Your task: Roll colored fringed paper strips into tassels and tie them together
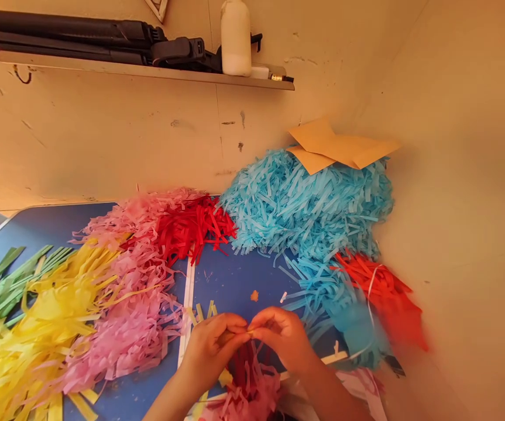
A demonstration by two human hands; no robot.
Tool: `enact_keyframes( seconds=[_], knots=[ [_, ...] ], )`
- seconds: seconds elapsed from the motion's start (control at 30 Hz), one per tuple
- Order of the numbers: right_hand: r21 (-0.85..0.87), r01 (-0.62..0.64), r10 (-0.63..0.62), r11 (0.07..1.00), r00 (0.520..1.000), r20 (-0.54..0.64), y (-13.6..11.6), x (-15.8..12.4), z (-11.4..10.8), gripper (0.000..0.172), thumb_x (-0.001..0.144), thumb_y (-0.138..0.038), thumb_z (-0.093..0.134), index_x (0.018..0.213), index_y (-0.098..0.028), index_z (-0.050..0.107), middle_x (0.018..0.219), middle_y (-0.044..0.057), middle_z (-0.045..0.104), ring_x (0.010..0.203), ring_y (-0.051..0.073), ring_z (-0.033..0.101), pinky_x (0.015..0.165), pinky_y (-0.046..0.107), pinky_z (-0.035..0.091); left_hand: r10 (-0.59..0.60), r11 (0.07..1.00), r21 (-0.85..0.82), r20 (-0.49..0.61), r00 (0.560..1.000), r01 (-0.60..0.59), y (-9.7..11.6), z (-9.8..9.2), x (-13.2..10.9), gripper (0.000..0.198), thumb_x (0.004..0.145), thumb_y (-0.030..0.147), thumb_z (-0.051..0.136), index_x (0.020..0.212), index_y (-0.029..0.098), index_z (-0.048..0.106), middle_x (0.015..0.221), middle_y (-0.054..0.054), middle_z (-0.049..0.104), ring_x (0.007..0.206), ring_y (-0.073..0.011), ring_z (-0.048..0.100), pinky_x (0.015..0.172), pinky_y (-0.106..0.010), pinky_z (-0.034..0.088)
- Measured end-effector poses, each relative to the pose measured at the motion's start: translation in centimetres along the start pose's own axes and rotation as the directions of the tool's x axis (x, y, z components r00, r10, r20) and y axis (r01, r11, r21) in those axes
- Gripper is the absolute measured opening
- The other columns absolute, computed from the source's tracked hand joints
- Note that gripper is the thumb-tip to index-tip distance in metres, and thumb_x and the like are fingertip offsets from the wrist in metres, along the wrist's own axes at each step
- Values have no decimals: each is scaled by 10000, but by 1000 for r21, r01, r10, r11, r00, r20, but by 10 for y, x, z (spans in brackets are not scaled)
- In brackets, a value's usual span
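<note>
"Fingertips (242,337) first: how do they stand?"

"Pinched narrow. The left hand (210,345) and right hand (285,339) meet on one small yellowish piece (249,331), too tiny to identify, over the near part of the blue table (234,269)."

"And below them?"

"Pinkish-red fringe (258,389), toward the table's near side. I can't tell whether it is joined to the piece."

"What could go wrong?"

"With so little to grip, I'd judge the piece might slip out, or tear if the hands pull against each other. Loose fringe could also get caught between the thumbs."

"Anything beside the right hand?"

"Blue strips (313,318) lie near it, and farther out a white cord (371,292) loops by a red bundle (384,295). A wide elbow swing might snag that cord."

"Where is there room?"

"Ahead of the fingers, where blue surface shows between the pink heap (133,310) and the blue heap (305,204). An orange scrap (254,296) lies there. Toward the far edge, the heaps close it in. More surface shows at the far left corner. The right edge is hidden, and the wall (467,234) looks close, so I'd expect little room there."
</note>
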State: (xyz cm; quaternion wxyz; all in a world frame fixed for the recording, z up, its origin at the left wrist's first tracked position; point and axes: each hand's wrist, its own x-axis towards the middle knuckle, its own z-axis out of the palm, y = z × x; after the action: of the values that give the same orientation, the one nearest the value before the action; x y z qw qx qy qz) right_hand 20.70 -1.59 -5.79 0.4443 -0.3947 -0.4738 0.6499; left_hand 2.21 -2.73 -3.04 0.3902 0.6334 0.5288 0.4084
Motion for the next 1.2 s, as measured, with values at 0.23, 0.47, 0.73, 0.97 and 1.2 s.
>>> enact_keyframes(
  seconds=[0.23,0.47,0.73,0.97,1.2],
  knots=[
    [-247,119,-130,962,991,-27,0,-7,-2,70,809,-268,722,870,-245,749,831,16,747,773,179,682,760,302,539,47,996,73,16,999,-49,0,6,-1,115,797,356,703,760,248,717,676,-2,748,598,-148,690,577,-215,541],
    [-193,90,-95,977,995,-17,-2,-4,-8,94,776,-316,768,809,-230,750,769,11,724,717,172,656,696,281,515,143,977,148,59,988,-151,0,5,1,115,829,351,677,779,271,743,683,-8,751,597,-150,686,577,-216,531],
    [-228,140,-130,964,990,59,-11,0,-4,232,782,-424,769,680,-218,739,693,6,679,669,153,614,654,260,465,175,979,64,215,961,-193,-2,-4,14,113,809,355,703,760,278,770,713,-38,729,610,-161,681,560,-215,534],
    [-243,180,-198,953,979,-48,-6,-8,-8,56,824,-258,721,780,-224,720,785,0,691,731,154,628,695,257,482,106,981,142,172,979,-131,7,-4,8,146,868,295,631,778,239,731,746,-29,719,659,-148,673,617,-220,534],
    [-406,247,-298,880,952,-65,-4,-13,-5,92,840,-160,671,813,-235,716,803,-3,702,754,155,649,730,262,500,497,845,255,-56,866,-469,3,13,0,125,865,139,632,939,221,691,853,-36,736,802,-155,695,806,-294,569]
  ],
)
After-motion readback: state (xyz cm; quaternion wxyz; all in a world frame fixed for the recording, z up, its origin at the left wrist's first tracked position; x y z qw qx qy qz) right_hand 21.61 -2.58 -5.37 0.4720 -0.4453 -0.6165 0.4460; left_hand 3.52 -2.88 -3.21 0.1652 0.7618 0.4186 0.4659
